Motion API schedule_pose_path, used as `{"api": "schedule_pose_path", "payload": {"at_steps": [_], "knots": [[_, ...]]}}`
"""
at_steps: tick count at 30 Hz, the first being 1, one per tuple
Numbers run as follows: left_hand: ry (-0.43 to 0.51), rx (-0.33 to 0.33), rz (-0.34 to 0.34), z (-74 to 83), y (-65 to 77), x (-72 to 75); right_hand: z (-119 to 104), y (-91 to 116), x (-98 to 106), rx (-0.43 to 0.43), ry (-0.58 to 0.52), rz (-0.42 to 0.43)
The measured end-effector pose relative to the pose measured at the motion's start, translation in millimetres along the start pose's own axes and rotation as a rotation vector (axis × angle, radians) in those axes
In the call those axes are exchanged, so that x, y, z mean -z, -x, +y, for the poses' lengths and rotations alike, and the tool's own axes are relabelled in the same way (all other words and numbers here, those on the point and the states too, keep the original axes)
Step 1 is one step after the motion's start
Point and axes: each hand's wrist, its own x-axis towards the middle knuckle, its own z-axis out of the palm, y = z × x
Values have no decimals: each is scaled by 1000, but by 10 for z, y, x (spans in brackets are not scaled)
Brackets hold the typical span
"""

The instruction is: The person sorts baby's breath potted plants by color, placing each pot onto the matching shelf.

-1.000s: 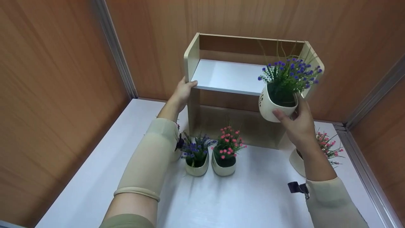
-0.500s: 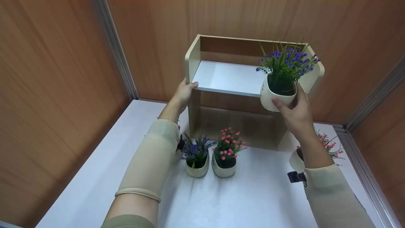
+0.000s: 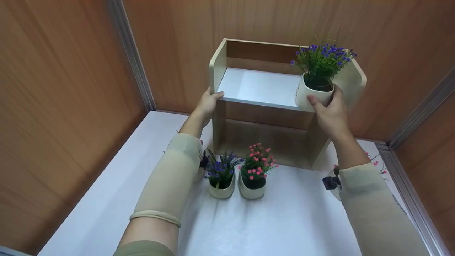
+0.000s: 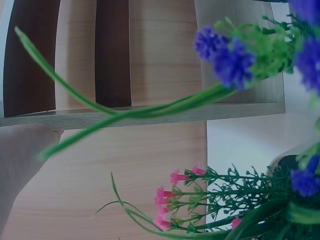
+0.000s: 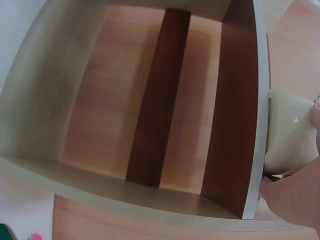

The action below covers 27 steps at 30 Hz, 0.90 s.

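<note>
A small wooden shelf unit [image 3: 215,73] with a white upper board stands against the back wall. My left hand [image 3: 206,104] grips its left side panel, thumb on the front edge of the upper board; the other fingers are mostly hidden behind the panel. In my right hand [image 3: 333,113] is a white flowerpot [image 3: 312,97] with purple artificial flowers, upright at the right end of the upper board. The thumb lies on the front of the pot and the fingers go round its right side. The right wrist view shows the pot [image 5: 290,135] right at the board's edge.
On the white table [image 3: 277,220], in front of the unit, stand a pot of purple flowers [image 3: 221,188] and a pot of pink flowers [image 3: 252,190]. Another pink-flowered pot [image 3: 336,193] is partly behind the right forearm. More flowers show behind the left forearm. Wooden panels enclose the table.
My right hand has carried the purple-flowered pot up and forward, from in front of the upper board onto its right end, and the pot is now more upright. The left hand keeps its grip.
</note>
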Motion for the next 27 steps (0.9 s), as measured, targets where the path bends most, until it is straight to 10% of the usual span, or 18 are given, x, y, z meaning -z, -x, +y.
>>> {"api": "schedule_pose_path", "payload": {"at_steps": [27], "knots": [[10, 26, -3, 70, 137, 9, -118, -124, 4, -37, 31, 69]]}}
